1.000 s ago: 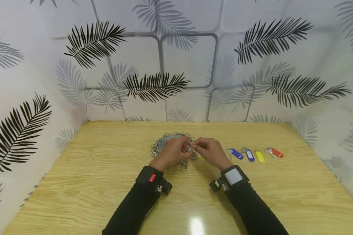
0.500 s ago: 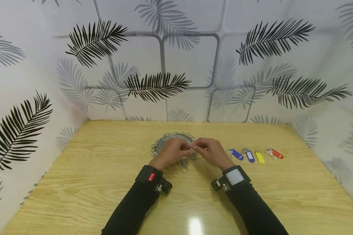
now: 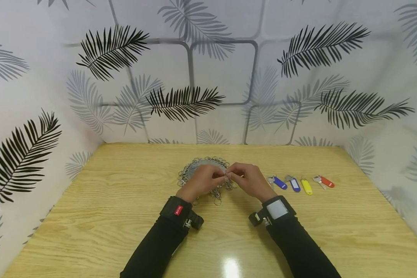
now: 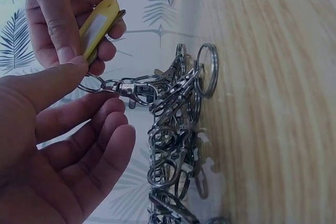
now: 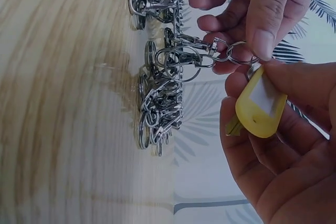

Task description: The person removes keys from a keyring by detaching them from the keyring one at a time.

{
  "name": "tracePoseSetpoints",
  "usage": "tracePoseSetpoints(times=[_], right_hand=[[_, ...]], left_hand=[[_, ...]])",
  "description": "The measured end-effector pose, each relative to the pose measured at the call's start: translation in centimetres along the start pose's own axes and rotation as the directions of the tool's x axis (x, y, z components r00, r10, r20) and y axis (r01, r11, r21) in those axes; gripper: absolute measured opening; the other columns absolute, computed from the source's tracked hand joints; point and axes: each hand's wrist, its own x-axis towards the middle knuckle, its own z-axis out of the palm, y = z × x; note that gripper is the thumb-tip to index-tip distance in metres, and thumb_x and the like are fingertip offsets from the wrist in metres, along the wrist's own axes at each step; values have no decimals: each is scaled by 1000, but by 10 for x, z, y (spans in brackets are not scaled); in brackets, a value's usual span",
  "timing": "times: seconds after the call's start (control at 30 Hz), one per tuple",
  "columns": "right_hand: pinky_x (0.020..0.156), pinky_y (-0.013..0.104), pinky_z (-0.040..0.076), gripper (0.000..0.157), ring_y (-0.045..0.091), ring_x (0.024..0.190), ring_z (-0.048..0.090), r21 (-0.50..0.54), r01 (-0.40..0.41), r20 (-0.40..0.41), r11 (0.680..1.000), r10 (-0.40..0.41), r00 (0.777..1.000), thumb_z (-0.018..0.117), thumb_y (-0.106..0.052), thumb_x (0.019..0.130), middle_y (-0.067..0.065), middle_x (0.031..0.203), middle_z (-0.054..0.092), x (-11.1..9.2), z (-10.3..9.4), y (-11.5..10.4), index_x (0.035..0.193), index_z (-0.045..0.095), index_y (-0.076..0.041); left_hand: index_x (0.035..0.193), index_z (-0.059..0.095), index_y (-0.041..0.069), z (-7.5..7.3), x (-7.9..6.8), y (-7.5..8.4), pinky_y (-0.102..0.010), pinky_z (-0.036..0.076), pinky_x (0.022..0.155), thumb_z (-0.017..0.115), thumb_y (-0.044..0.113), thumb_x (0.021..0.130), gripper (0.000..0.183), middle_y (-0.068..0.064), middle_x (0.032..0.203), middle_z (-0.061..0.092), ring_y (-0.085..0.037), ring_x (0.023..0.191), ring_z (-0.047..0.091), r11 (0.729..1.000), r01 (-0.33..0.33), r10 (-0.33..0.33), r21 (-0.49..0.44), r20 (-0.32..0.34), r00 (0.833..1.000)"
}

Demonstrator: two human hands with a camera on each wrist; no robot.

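My left hand (image 3: 205, 179) pinches a split ring (image 5: 240, 52) between thumb and fingers. That ring hangs from a metal swivel clasp (image 4: 135, 92) on the rim of a round grey disc (image 3: 194, 167). Facing it, my right hand (image 3: 251, 180) grips a yellow key tag (image 5: 258, 109) with a white label. The tag's small ring (image 5: 255, 62) meets the split ring at the thumb tips. Part of a key (image 5: 233, 125) shows behind the tag, mostly hidden by fingers. Many more clasps with rings (image 4: 170, 156) crowd the disc's edge beside both hands.
On the wooden table (image 3: 125, 216), right of my hands, lie two blue key tags (image 3: 280, 182), another yellow tag (image 3: 307, 187) and a red tag (image 3: 327, 181), some with keys. A leaf-patterned wall covering (image 3: 222, 123) stands behind and at both sides.
Both hands have drawn slightly closer together at the ring. The yellow tag, glimpsed between the hands a second ago, is now hidden in the head view. The loose tags have stayed put.
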Motion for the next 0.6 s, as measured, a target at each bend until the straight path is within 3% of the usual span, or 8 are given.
tracePoseSetpoints(times=[0.2,0.5,0.6], right_hand=[[68,36,56,10,17,81,68,6,33,2,999,-33,999,64,-12,93,2,94,72,0,0,-3,97,73,-10],[67,37,56,11,19,82,68,-45,-31,-23,999,30,999,64,-16,94,2,95,73,-1,1,-3,97,74,-12],[66,37,56,12,19,81,68,-43,-38,-41,998,37,998,64,-15,94,2,95,73,0,0,-4,98,74,-11]], left_hand=[[98,71,13,1,-1,0,-29,53,73,66,22,92,12,0,91,68,-13,83,63,1000,-1,2,28,-27,1000],[104,65,14,5,0,0,-28,53,70,69,13,89,16,-1,90,68,-13,81,64,999,-21,24,35,-70,997],[106,64,13,6,0,1,-29,52,71,68,17,91,17,-1,91,66,-13,83,63,1000,-13,15,22,-73,997]])
